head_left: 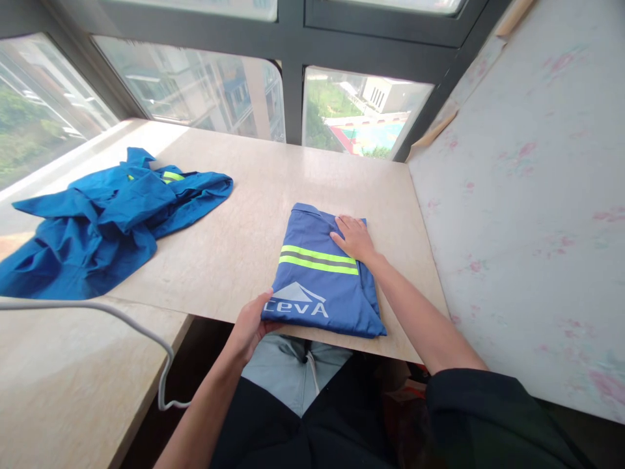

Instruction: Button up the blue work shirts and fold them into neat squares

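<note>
A folded blue work jacket (317, 290) lies flat on the pale tabletop in front of me. A yellow-green and grey reflective band crosses it, with white lettering and a peak-shaped logo below. My left hand (254, 322) holds its near left corner, thumb on top and fingers tucked underneath, partly hidden. Near the far right corner, my right hand (355, 238) rests palm down on the cloth with its fingers extended. To the left, a crumpled brighter blue garment (117, 215) with a bit of yellow-green reflective trim lies spread out, apart from both hands.
The pale tabletop (254, 169) reaches back to dark-framed windows (293, 98). A floral-papered wall (512, 208) stands close on the right. At the lower left, a grey cable (141, 331) crosses another pale surface (73, 384) and hangs over its edge.
</note>
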A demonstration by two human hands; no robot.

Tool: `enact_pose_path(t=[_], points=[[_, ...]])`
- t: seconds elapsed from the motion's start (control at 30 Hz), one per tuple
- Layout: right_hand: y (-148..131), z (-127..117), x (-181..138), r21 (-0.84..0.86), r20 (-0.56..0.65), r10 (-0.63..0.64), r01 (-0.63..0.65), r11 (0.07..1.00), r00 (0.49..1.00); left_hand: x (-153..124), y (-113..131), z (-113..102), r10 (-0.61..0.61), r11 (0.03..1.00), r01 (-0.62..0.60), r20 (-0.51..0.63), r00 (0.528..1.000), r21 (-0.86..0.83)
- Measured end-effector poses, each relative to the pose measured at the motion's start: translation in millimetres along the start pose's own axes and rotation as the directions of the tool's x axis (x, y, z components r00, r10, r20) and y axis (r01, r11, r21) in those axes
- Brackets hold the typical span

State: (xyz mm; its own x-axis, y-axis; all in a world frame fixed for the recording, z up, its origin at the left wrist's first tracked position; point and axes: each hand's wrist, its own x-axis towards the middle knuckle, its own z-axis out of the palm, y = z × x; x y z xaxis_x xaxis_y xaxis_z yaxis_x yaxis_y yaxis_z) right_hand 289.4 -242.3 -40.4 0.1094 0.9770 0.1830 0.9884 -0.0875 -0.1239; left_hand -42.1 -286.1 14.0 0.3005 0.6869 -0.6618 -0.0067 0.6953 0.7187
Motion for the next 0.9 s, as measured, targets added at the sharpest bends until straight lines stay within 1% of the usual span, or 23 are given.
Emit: enact_pose_path(t=[0.07, 0.2, 0.33, 0.5, 0.57, 0.67, 0.77, 0.9], points=[[1, 0, 0, 0.003, 0.006, 0.001, -0.002, 1.000, 1.000, 3, 2, -3, 0.001, 1.000, -0.001, -0.008, 1.000, -0.009], [2, -1, 0, 0.018, 0.018, -0.008, 0.007, 1.000, 1.000, 4, 2, -8, 0.038, 0.992, -0.044, 0.051, 0.998, 0.117], [2, -4, -1, 0.023, 0.024, -0.008, 0.007, 1.000, 1.000, 4, -1, -13, 0.091, 0.971, -0.097, 0.038, 0.995, 0.218], [1, -5, -1, 0.015, 0.025, -0.006, 0.006, 1.000, 1.000, 4, -4, -17, 0.046, 0.965, -0.058, 0.055, 0.997, 0.256], [1, -5, -1, 0.017, 0.022, -0.013, 0.013, 1.000, 1.000, 4, -4, -17, 0.050, 0.959, -0.068, 0.073, 0.996, 0.276], [1, -4, -2, 0.019, 0.010, -0.026, 0.026, 0.999, 1.000, 5, -4, -14, 0.081, 0.949, -0.110, 0.109, 0.991, 0.297], [0, -4, -2, 0.004, -0.015, -0.041, 0.041, 0.999, 0.999, 9, -5, -11, 0.100, 0.937, -0.133, 0.118, 0.988, 0.322], [-13, -14, -5, -0.067, -0.083, -0.018, 0.012, 0.998, 0.996, 12, -9, -12, 0.150, 0.902, -0.194, 0.142, 0.978, 0.385]])
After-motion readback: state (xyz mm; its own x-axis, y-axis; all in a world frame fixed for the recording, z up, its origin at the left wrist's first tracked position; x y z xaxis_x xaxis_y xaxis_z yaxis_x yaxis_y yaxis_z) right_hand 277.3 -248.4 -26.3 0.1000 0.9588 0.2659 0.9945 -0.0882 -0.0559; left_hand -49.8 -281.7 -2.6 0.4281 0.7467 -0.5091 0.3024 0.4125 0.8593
